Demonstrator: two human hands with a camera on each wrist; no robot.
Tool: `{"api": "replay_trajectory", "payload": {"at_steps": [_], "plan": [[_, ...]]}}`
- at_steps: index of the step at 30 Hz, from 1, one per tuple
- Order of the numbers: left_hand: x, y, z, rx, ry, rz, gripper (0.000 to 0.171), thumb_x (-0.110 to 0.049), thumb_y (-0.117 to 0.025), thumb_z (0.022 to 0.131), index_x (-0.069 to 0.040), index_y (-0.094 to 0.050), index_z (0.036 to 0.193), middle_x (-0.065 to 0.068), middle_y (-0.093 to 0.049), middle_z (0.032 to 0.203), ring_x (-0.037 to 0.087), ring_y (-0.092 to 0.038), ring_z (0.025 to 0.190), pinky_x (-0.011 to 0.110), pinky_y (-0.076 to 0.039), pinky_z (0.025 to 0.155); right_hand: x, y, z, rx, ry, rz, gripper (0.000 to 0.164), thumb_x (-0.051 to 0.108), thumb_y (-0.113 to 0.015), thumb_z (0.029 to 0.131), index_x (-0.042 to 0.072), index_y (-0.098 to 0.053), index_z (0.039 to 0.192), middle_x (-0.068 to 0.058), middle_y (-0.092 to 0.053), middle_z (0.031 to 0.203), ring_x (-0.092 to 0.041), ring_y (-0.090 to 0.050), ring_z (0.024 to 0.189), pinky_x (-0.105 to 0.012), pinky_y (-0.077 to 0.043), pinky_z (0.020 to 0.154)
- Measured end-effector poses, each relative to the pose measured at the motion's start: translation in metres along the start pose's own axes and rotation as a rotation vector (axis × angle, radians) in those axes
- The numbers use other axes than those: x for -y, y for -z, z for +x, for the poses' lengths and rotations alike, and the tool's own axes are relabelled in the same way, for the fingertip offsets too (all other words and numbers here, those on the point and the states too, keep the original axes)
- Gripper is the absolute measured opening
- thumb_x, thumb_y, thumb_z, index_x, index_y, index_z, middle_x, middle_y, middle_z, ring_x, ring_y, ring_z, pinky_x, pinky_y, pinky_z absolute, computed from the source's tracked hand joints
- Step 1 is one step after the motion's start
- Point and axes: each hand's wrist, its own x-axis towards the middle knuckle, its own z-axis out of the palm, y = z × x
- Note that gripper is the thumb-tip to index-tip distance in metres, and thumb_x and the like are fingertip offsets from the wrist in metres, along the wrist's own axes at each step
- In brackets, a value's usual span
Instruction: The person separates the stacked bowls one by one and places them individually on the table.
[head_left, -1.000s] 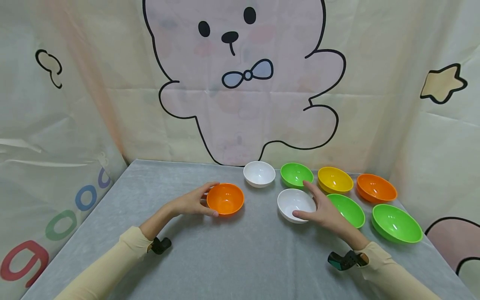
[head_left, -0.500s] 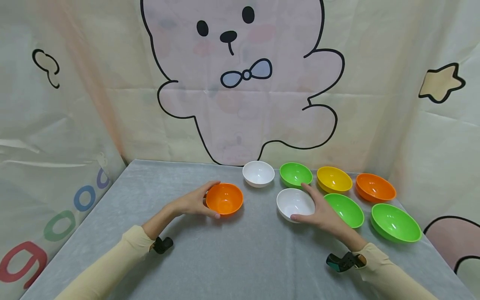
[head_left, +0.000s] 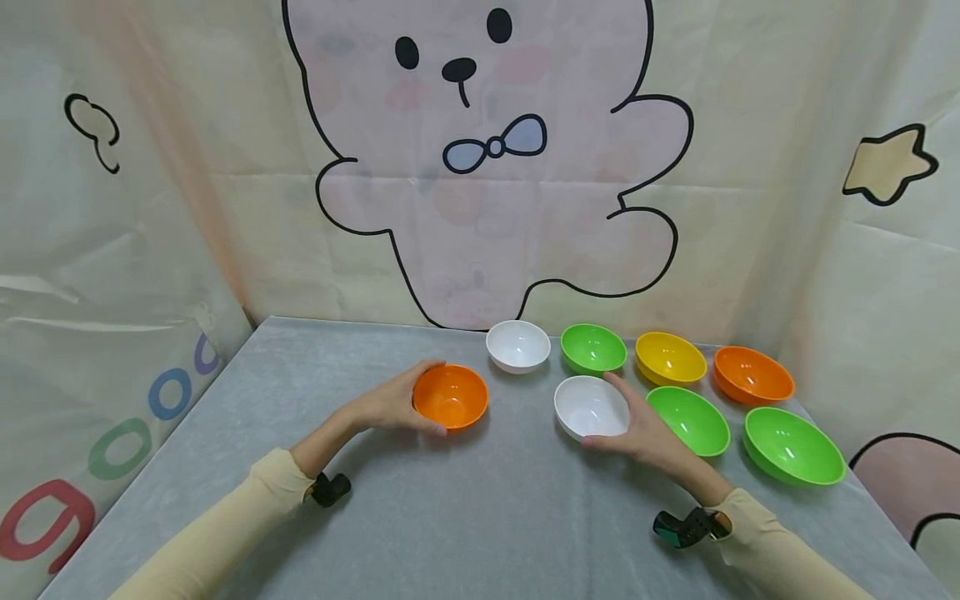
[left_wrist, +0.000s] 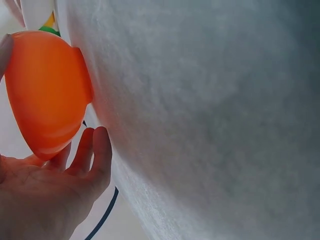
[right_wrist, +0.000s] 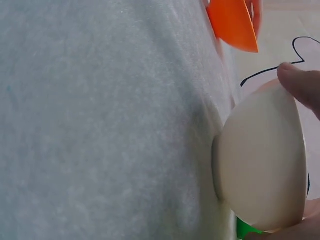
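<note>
My left hand (head_left: 396, 403) holds the orange bowl (head_left: 451, 398) from its left side, thumb at the near rim and fingers round the far side. In the left wrist view the orange bowl (left_wrist: 47, 92) stands upright, with the thumb at its rim and the fingers (left_wrist: 95, 155) beside its wall. My right hand (head_left: 643, 429) grips the front white bowl (head_left: 591, 408) from the right, thumb near its front edge. The right wrist view shows that white bowl (right_wrist: 265, 160) between thumb (right_wrist: 302, 85) and fingers; most of those fingers are out of frame. Both bowls look to rest on the cloth.
Behind are another white bowl (head_left: 518, 347), a green bowl (head_left: 592, 348), a yellow bowl (head_left: 670, 359) and an orange bowl (head_left: 753, 376). Two green bowls, one nearer (head_left: 690, 421) and one farther right (head_left: 793, 446), flank my right hand. Grey cloth (head_left: 480, 525) covers the table.
My left thumb has slid further along the near side of the orange bowl. My right thumb has moved from inside the white bowl's rim to its outer edge. The bowls have stayed in place.
</note>
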Motion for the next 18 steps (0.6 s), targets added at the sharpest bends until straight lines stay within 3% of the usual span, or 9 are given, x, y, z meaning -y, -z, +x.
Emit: {"api": "replay_trajectory", "payload": {"at_steps": [9, 18], "plan": [[0.0003, 0.0006, 0.0009, -0.023, -0.021, 0.004, 0.108, -0.033, -0.095, 0.07, -0.009, -0.033, 0.155, 0.006, -0.049, 0.143, 0.023, -0.049, 0.126, 0.044, -0.043, 0.104, -0.0003, 0.0002, -0.0017, 0.011, -0.035, -0.016, 0.111, 0.038, -0.09, 0.078, 0.003, -0.023, 0.159, -0.027, -0.029, 0.157, -0.044, -0.04, 0.131, -0.066, -0.036, 0.103], [-0.0065, -0.002, 0.0034, -0.033, -0.018, -0.008, 0.099, -0.024, -0.093, 0.074, -0.01, -0.035, 0.153, 0.005, -0.05, 0.142, 0.022, -0.049, 0.125, 0.044, -0.045, 0.102, 0.0017, 0.0, -0.0024, 0.028, -0.048, -0.022, 0.111, 0.04, -0.088, 0.079, 0.004, -0.021, 0.16, -0.027, -0.027, 0.157, -0.044, -0.039, 0.131, -0.067, -0.036, 0.103]]}}
